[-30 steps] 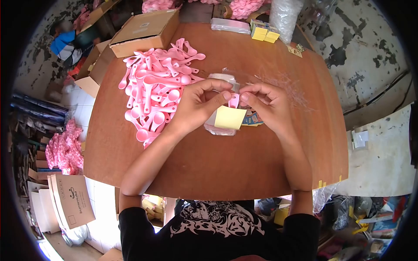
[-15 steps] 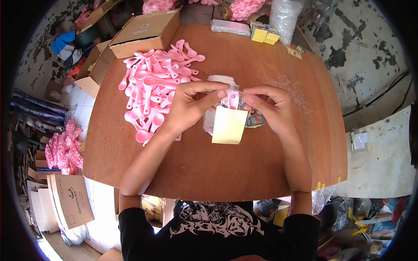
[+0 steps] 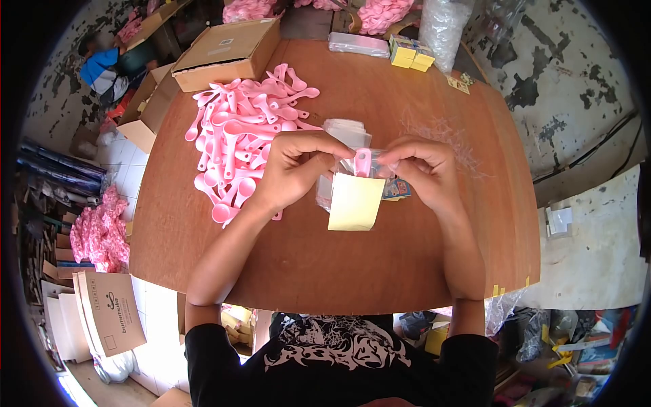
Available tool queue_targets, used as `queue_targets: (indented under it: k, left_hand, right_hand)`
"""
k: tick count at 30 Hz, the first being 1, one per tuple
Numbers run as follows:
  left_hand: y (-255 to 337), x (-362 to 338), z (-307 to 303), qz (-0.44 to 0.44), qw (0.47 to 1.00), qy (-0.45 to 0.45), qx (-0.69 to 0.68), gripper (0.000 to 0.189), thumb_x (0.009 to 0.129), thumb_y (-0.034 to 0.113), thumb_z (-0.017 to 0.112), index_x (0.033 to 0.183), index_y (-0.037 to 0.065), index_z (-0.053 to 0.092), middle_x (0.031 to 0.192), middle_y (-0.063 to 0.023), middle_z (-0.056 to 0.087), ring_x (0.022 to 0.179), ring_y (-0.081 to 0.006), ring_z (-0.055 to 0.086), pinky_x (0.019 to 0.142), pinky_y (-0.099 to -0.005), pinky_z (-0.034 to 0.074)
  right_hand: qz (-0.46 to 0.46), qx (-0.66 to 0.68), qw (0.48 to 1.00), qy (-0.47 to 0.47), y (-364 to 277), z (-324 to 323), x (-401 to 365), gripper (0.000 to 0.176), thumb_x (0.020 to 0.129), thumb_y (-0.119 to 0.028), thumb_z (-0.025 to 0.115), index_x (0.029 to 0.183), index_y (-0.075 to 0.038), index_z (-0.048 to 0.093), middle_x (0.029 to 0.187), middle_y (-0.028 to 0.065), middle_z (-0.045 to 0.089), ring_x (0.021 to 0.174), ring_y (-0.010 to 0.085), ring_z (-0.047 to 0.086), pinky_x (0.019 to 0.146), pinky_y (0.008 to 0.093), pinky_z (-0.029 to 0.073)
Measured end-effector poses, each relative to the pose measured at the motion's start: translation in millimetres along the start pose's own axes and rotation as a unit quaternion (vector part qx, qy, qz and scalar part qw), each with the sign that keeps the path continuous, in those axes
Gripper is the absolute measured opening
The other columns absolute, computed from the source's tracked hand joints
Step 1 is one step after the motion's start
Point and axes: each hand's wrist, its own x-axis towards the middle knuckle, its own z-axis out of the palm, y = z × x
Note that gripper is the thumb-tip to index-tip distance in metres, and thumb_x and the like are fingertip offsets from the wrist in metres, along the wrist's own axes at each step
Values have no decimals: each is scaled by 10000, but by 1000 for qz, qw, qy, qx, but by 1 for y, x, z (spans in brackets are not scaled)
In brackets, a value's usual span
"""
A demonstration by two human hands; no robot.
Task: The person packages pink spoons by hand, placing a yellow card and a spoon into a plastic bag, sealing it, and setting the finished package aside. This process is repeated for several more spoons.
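Lowered since the earlier frame, a yellow card (image 3: 354, 205) is displayed at the centre of the frame, beneath a clear bag (image 3: 346, 167) pinched at its top by the left hand (image 3: 295, 169) and right hand (image 3: 427, 169); a pink spoon (image 3: 363, 163), apparently bagged, is suspended between them.

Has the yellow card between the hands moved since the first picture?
Yes. The yellow card has moved toward the person, and its lower edge now lies closer to the near edge of the table.
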Motion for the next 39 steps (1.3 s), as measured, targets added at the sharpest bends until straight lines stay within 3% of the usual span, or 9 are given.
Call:
queue_targets:
  k: [6,14,19,23,27,31,32,34,39]
  left_hand:
    - [5,-2,-1,-17,999,2,-36,291,837,-143,479,946,-16,717,899,-79,704,768,-106,651,651,-241,535]
    - [38,1,5,-115,993,-11,31,270,752,-36,797,976,-40,647,966,-77,681,815,-110,671,668,-230,539]
    - [100,-64,-40,14,980,133,147,287,775,-108,722,1041,-44,634,1070,-133,648,900,-180,666,746,-274,565]
    - [150,-203,-133,165,711,569,379,347,911,55,632,1248,-16,586,1164,-160,650,964,-199,646,806,-287,548]
    - [134,-361,-160,-55,464,715,520,350,892,195,703,1182,4,663,1121,-140,691,978,-197,661,837,-318,555]
    - [-21,-618,-207,-246,596,626,439,312,827,199,756,1079,21,707,1082,-122,702,995,-221,647,930,-367,505]
    - [-35,-606,-181,-442,484,556,511,458,776,260,805,1135,8,675,1120,-168,677,1063,-272,621,964,-402,483]
    - [-66,-601,-166,-486,435,524,547,639,773,324,801,1281,14,570,1259,-204,592,1172,-340,559,971,-444,485]
    - [17,-401,-162,-152,433,640,616,431,882,154,694,1253,-22,560,1257,-197,557,1153,-315,569,949,-415,517]
  right_hand:
    - [-34,16,999,-15,-3,2,0,192,875,126,539,988,66,683,995,115,664,862,164,680,766,275,549]
    - [-53,-53,997,31,-3,19,-4,247,828,55,705,1064,42,631,1038,98,628,870,127,666,675,231,558]
    - [-23,29,997,68,-15,23,-5,366,813,7,743,1149,13,599,1058,91,615,862,112,657,662,234,555]
    - [1,-59,996,68,-9,6,-2,368,847,-49,726,1186,-5,590,1053,87,613,852,103,640,660,242,543]
    - [-4,-84,994,74,-5,4,2,301,873,-66,701,1153,-2,612,997,92,631,822,98,625,650,230,524]
    - [38,-153,987,25,4,7,4,205,873,-56,692,1066,2,655,902,49,658,819,76,621,658,229,506]
    - [75,-191,979,-14,7,8,4,179,864,-43,693,1036,2,669,895,49,666,828,80,623,675,233,496]
    - [68,-242,967,-34,22,14,5,155,835,-59,720,979,-13,688,855,54,668,794,103,628,655,256,490]
    - [-23,-451,886,-100,70,27,1,161,690,-212,759,775,-81,719,731,64,670,712,256,627,681,402,472]
